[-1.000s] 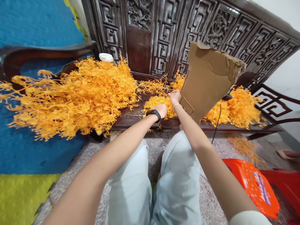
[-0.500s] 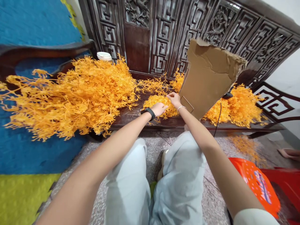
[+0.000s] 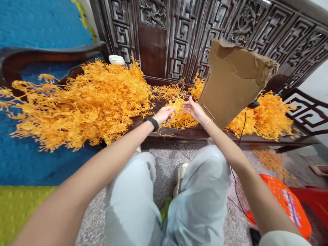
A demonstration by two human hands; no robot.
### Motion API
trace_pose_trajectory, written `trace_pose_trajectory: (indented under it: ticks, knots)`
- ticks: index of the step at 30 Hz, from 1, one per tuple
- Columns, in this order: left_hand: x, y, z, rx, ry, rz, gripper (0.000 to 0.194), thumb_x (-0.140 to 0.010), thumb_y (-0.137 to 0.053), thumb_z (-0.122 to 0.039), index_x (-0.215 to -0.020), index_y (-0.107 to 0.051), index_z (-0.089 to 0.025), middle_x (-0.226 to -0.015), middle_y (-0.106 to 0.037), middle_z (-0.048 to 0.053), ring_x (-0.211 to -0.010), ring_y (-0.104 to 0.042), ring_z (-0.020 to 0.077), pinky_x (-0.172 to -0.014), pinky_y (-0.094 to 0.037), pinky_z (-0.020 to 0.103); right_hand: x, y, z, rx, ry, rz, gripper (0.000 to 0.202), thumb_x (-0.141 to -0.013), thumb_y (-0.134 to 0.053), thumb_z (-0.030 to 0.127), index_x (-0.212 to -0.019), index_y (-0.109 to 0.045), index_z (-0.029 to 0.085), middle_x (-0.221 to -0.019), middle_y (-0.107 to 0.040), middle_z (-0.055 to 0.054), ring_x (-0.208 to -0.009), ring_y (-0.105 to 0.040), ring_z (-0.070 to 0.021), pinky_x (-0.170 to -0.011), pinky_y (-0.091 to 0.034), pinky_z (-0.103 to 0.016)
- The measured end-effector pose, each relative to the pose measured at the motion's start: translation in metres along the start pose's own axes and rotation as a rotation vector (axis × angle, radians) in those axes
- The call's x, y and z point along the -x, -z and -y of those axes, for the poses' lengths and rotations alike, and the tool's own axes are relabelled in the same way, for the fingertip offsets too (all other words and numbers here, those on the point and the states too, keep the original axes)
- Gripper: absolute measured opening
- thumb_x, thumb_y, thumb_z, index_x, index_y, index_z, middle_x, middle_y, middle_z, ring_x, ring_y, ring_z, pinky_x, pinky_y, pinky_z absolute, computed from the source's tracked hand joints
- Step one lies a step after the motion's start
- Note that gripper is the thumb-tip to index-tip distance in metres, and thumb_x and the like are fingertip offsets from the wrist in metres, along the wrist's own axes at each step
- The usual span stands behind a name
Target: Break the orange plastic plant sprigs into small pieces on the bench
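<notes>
My left hand (image 3: 165, 115), with a black band at the wrist, is closed at the left side of a small heap of orange branching plastic sprigs (image 3: 186, 120). Its fingers are curled in, and what they hold, if anything, cannot be made out among the orange strands. Facing it from the right, my right hand (image 3: 194, 109) has its fingers stretched out and apart, with nothing in them. A thin orange strand (image 3: 167, 136) curls out below my left hand at the bench edge. To the left lies a large bushy pile of the same orange sprigs (image 3: 102, 102).
A torn cardboard sheet (image 3: 233, 82) stands tilted right of my hands, with more orange sprigs (image 3: 271, 116) behind it. Carved dark wood (image 3: 153, 51) backs the bench. A white-lidded container (image 3: 116, 60) is at the back left. An orange-red plastic stool (image 3: 284, 201) and a black cable (image 3: 235, 181) are at the lower right.
My hands have drawn apart slightly, the left one shifting left. My right hand, earlier pinched over the small heap, now has its fingers spread. The view has shifted a little.
</notes>
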State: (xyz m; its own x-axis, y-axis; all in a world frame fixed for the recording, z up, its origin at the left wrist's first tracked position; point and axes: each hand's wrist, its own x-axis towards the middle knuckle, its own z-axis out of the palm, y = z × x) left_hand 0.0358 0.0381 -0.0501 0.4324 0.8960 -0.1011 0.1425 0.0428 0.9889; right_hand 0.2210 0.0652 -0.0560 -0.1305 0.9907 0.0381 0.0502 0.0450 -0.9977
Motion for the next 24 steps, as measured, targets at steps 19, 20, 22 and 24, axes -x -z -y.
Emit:
trace_pose_trajectory:
  ticks: [19, 20, 22, 24]
  knots:
    - [0.008, 0.016, 0.006, -0.008, 0.0, 0.004, 0.032, -0.093, -0.035, -0.031, -0.065, -0.042, -0.017, -0.049, -0.037, -0.005, -0.035, -0.031, 0.0039, -0.039, -0.023, 0.02, 0.0, -0.008, 0.003, -0.141, -0.043, -0.077, 0.01, -0.073, -0.059, 0.008, -0.076, -0.053, 0.017, -0.061, -0.057, 0.003, -0.056, -0.054, -0.007, -0.06, -0.047, -0.022]
    - [0.008, 0.016, 0.006, -0.006, 0.005, 0.004, 0.032, -0.093, -0.035, -0.031, -0.065, -0.042, -0.017, -0.049, -0.037, -0.006, -0.034, -0.031, 0.0038, -0.039, -0.023, 0.021, 0.0, -0.007, 0.003, -0.14, -0.036, -0.085, 0.011, -0.072, -0.06, 0.009, -0.077, -0.054, 0.016, -0.061, -0.057, 0.004, -0.056, -0.053, -0.0065, -0.059, -0.046, -0.022]
    - [0.009, 0.017, 0.007, -0.006, 0.006, 0.004, 0.032, -0.093, -0.035, -0.029, -0.064, -0.041, -0.017, -0.048, -0.037, -0.006, -0.034, -0.03, 0.0038, -0.039, -0.022, 0.021, 0.0, -0.005, 0.003, -0.123, -0.031, -0.091, 0.012, -0.07, -0.063, 0.01, -0.078, -0.056, 0.016, -0.06, -0.056, 0.004, -0.055, -0.052, -0.0059, -0.06, -0.046, -0.022]
    - [0.01, 0.018, 0.007, -0.017, 0.001, 0.005, 0.032, -0.093, -0.035, -0.029, -0.064, -0.041, -0.017, -0.049, -0.037, -0.006, -0.035, -0.03, 0.0038, -0.039, -0.022, 0.021, -0.002, -0.003, 0.0, -0.065, -0.03, -0.095, 0.012, -0.069, -0.065, 0.01, -0.076, -0.056, 0.015, -0.059, -0.055, 0.004, -0.053, -0.05, -0.0061, -0.059, -0.045, -0.022]
